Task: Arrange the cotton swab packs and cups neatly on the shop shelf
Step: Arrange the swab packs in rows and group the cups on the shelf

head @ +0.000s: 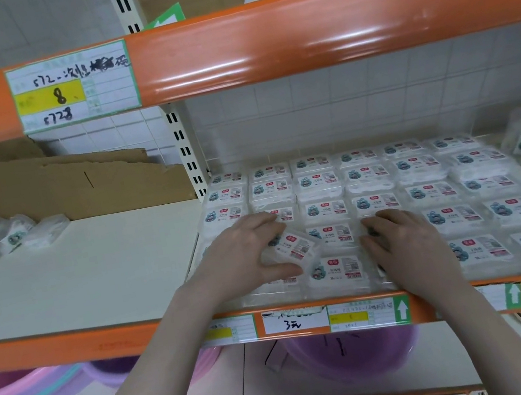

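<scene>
Orange edging [111,343] fronts the shelf, price tags [368,314] clipped along it. Just behind it the left hand [245,255] pinches a tilted cotton swab pack [295,246] between thumb and fingers, skewed against the rows around it. The right hand [398,239] lies flat with straight fingers on neighbouring packs, though what sits under its palm is hidden. To finish well, turn the tilted pack square with its label facing up like the others, lower it into the gap, and keep the neighbours pinned. Farther back the grid of packs [366,175] already runs even. No cups show.
</scene>
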Tool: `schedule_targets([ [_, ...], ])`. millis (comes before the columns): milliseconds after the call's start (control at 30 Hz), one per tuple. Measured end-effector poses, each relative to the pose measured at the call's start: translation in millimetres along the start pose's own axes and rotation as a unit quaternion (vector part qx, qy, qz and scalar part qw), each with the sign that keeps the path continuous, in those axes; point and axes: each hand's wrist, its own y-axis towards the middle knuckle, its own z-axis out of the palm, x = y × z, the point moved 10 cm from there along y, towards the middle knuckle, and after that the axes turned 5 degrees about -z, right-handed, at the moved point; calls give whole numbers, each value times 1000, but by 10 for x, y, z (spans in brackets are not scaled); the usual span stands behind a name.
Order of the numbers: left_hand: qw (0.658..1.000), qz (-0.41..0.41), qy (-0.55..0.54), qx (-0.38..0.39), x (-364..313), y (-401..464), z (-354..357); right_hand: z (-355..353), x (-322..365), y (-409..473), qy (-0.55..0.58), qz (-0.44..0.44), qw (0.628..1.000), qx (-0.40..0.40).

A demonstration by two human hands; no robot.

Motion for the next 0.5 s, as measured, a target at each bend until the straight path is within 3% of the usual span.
schedule_targets([
  [100, 999, 4, -29, -34, -57, -14, 32, -7, -2, -5, -1, 3, 1000, -1],
  [300, 993, -63, -28, -95, 38, 104, 50, 16, 13, 7, -17, 1, 1000, 4],
  [500, 988, -102, -26, -114, 105, 206, 61, 23, 53, 6, -38, -11, 999, 6],
])
